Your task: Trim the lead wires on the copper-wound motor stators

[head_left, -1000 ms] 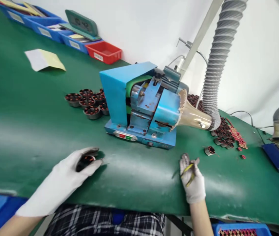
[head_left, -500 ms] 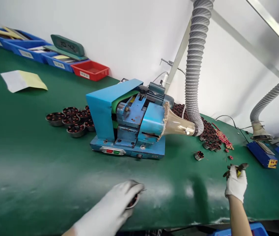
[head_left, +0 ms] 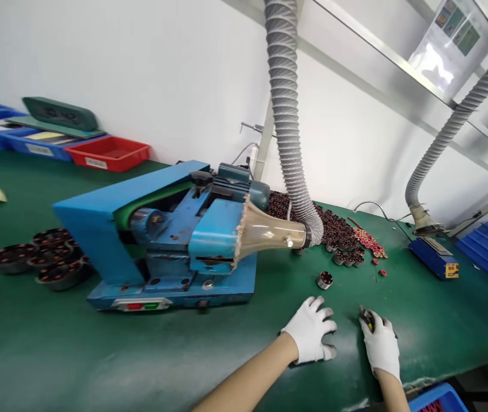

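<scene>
My left hand, in a white glove, hovers palm down low over the green table with its fingers spread. Just beyond its fingertips a motor stator with a silver rim and copper windings stands alone. Whether anything lies under the left palm is hidden. To the right, my gloved right hand is closed around a small pair of pliers with a bit of yellow on the handle. Its jaws point away from me; the fingers cover most of the handles.
A blue belt machine with a grey hose stands to the left. Several wider rotor cups sit beside it. Behind are piled stators, pinkish rings, a blue box and a red tray.
The view has swung right. My left hand has left the round part it held at the table's front and moved right, fingers now spread. My right hand, with the pliers, is closer to it.
</scene>
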A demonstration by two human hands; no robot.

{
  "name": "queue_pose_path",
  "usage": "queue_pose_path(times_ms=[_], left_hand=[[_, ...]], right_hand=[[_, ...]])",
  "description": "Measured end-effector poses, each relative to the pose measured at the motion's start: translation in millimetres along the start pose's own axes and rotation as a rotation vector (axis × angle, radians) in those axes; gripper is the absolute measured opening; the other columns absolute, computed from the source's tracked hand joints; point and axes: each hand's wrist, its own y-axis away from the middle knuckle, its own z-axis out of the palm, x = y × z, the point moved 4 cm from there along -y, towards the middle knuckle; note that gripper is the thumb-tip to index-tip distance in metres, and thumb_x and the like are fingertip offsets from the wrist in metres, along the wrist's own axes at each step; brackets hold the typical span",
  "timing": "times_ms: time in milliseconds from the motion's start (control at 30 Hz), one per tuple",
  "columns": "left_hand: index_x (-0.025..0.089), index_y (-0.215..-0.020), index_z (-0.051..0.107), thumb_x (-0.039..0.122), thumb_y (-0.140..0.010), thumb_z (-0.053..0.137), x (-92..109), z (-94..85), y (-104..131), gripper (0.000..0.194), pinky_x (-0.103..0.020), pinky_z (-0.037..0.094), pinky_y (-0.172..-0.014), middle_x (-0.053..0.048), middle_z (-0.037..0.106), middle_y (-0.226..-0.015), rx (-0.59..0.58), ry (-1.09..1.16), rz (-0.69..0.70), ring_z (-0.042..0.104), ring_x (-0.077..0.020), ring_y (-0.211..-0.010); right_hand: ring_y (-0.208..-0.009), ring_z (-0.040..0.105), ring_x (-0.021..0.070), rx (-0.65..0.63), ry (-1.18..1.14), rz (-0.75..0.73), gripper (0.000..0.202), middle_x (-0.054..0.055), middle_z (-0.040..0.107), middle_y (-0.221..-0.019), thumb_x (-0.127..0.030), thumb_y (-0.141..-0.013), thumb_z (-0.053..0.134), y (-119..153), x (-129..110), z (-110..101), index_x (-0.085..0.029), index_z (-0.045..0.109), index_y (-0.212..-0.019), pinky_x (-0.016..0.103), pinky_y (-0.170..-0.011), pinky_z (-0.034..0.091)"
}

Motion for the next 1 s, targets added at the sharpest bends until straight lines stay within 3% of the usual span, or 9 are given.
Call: queue_pose_path(times_ms=[67,167,333,467,567,633,800,900,1000], left_hand=[[0.031,-0.109,0.056,0.061,-0.073,0.053,-8.9,3.6,-26.5,0.047,-0.040,0.035,-0.093,0.002,0.048,-0.131,-0.009,-0.017,-0.051,0.041,-0.0274,-0.116],[0.025,-0.116,0.053,0.059,-0.077,0.049,-42.6,1.0,-60.3,0.051,-0.040,0.039,-0.084,-0.005,0.047,-0.132,0.013,-0.048,-0.186,0.046,-0.0285,-0.109],[0.009,-0.122,0.048,0.051,-0.082,0.044,-95.9,-9.5,-73.6,0.058,-0.054,0.026,-0.094,-0.020,0.044,-0.131,0.085,-0.120,-0.402,0.031,-0.0410,-0.121],[0.020,-0.113,0.055,0.048,-0.083,0.047,-72.9,0.0,-77.4,0.041,-0.044,0.026,-0.099,-0.007,0.048,-0.130,0.051,-0.120,-0.245,0.034,-0.0308,-0.120],[0.029,-0.106,0.058,0.044,-0.086,0.044,-48.3,17.5,-100.3,0.029,-0.035,0.035,-0.090,0.003,0.051,-0.127,0.000,-0.093,-0.112,0.044,-0.0223,-0.109],[0.032,-0.107,0.058,0.043,-0.087,0.042,-46.8,27.6,-122.2,0.028,-0.035,0.038,-0.083,0.006,0.051,-0.128,-0.019,-0.084,-0.099,0.047,-0.0220,-0.103],[0.029,-0.119,0.052,0.054,-0.085,0.041,-78.7,36.8,-164.0,0.043,-0.039,0.039,-0.078,0.002,0.047,-0.134,-0.034,-0.110,-0.202,0.045,-0.0286,-0.104],[0.021,-0.125,0.048,0.054,-0.087,0.034,-91.8,35.4,-171.3,0.052,-0.043,0.038,-0.078,-0.007,0.042,-0.137,-0.026,-0.143,-0.299,0.043,-0.0333,-0.106],[0.012,-0.124,0.048,0.051,-0.089,0.029,-87.1,33.5,-169.9,0.056,-0.048,0.036,-0.079,-0.017,0.042,-0.134,-0.018,-0.169,-0.330,0.041,-0.0374,-0.108]], right_hand=[[-0.080,0.062,0.0262,-0.010,0.085,0.044,0.041,0.016,0.056,-0.104,-0.043,-0.082,0.045,-2.5,1.5,2.9,-0.015,0.061,-0.107,0.039,-0.072,0.047],[-0.079,0.061,0.0254,-0.029,0.179,0.058,0.038,0.014,0.059,-0.100,-0.043,-0.084,0.044,-5.2,-2.3,4.1,-0.018,0.062,-0.106,0.037,-0.070,0.046],[-0.082,0.060,0.0243,-0.050,0.275,0.043,0.035,0.011,0.060,-0.100,-0.042,-0.086,0.044,-3.3,-5.9,5.2,-0.021,0.061,-0.108,0.033,-0.068,0.044],[-0.081,0.059,0.0256,-0.058,0.318,0.027,0.032,0.011,0.060,-0.104,-0.038,-0.087,0.044,-1.5,-6.7,7.9,-0.020,0.061,-0.108,0.034,-0.066,0.042],[-0.079,0.059,0.0255,-0.062,0.331,0.016,0.032,0.011,0.061,-0.104,-0.038,-0.086,0.046,-1.6,-6.5,8.9,-0.020,0.060,-0.109,0.034,-0.066,0.042],[-0.078,0.059,0.0250,-0.059,0.332,0.002,0.032,0.011,0.061,-0.103,-0.039,-0.086,0.046,-2.0,-6.1,8.4,-0.020,0.060,-0.108,0.034,-0.066,0.043],[-0.077,0.060,0.0242,-0.076,0.300,0.007,0.031,0.009,0.063,-0.100,-0.040,-0.086,0.046,-3.4,-5.9,8.0,-0.021,0.062,-0.106,0.033,-0.065,0.044],[-0.078,0.060,0.0240,-0.100,0.300,0.035,0.030,0.009,0.063,-0.102,-0.038,-0.083,0.050,-3.5,-6.2,9.4,-0.023,0.063,-0.105,0.032,-0.064,0.044],[-0.079,0.060,0.0248,-0.101,0.299,0.045,0.030,0.008,0.063,-0.106,-0.039,-0.081,0.051,-4.1,-2.3,13.0,-0.025,0.064,-0.105,0.033,-0.064,0.045]])
